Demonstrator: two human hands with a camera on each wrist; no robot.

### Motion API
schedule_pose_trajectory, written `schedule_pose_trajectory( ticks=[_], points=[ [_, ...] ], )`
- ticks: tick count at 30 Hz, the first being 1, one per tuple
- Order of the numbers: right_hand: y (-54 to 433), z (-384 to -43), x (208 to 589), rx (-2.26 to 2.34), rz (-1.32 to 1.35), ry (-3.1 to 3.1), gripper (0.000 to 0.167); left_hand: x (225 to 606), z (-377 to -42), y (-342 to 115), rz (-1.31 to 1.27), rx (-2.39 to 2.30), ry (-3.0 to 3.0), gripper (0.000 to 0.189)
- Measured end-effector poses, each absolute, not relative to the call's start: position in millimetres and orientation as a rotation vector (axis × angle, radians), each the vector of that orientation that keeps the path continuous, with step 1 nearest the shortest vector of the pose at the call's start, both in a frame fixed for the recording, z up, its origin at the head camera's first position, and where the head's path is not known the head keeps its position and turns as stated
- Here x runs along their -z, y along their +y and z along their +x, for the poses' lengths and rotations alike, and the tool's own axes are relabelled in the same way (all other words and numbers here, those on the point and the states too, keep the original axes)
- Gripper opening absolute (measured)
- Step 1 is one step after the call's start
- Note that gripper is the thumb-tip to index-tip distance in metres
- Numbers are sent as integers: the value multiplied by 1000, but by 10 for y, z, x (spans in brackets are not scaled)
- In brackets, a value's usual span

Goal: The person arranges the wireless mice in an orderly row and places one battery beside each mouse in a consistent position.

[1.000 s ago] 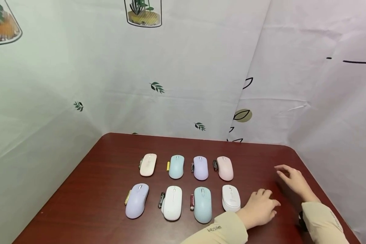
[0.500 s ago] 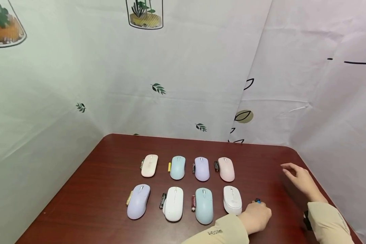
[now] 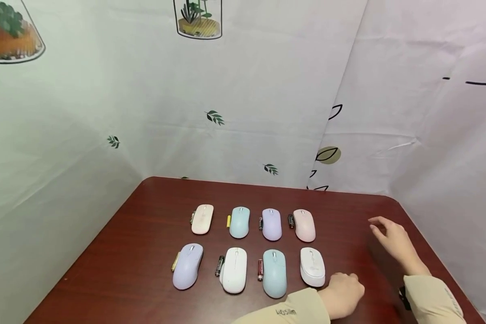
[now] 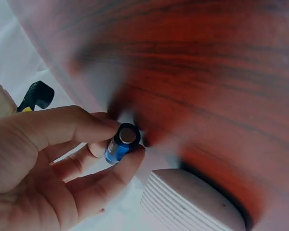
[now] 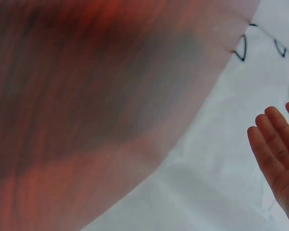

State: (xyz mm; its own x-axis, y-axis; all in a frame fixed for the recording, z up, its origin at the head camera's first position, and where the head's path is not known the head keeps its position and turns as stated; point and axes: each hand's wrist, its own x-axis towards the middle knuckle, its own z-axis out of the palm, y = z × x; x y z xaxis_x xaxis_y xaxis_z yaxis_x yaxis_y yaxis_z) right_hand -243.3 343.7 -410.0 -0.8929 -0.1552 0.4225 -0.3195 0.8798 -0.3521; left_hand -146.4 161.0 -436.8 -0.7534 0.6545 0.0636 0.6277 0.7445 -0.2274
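Note:
Between thumb and fingertips my left hand (image 4: 62,159) pinches a blue battery (image 4: 117,150) with its flat metal end showing. In the head view this hand (image 3: 342,294) is low over the table, just right of a white mouse (image 3: 312,267), and it hides the battery. The mouse's ribbed side (image 4: 176,202) appears below the fingers in the left wrist view. Off to the right, my right hand (image 3: 397,245) hovers near the table's right edge, holding nothing. Its straight fingers (image 5: 274,139) show at the edge of the right wrist view.
Several mice stand in two rows on the dark red table (image 3: 117,270), among them a blue mouse (image 3: 274,273) and a pink mouse (image 3: 304,226). Batteries lie left of most, such as a red battery (image 3: 260,270). A printed white cloth (image 3: 247,112) hangs behind.
My left hand, spread and without a visible battery at first, has taken hold of the blue battery and drawn slightly toward me. The right hand stays almost in place; the head view shifts a little.

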Motion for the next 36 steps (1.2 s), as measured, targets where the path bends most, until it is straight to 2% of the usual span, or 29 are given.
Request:
schedule_pose_trajectory(
  ticks=[17,24,36],
  points=[
    [2914,-2320,4009,-564,519,-2598,18,4362,-1487,1328,-1207,-202,-2681,10],
    [2747,-2262,3992,-546,585,-2590,20,4347,-1513,1276,-1320,-94,-2663,16],
    [2549,-2174,4010,-556,678,-2602,19,4284,-1534,1181,-1162,72,-2796,19]
  ],
)
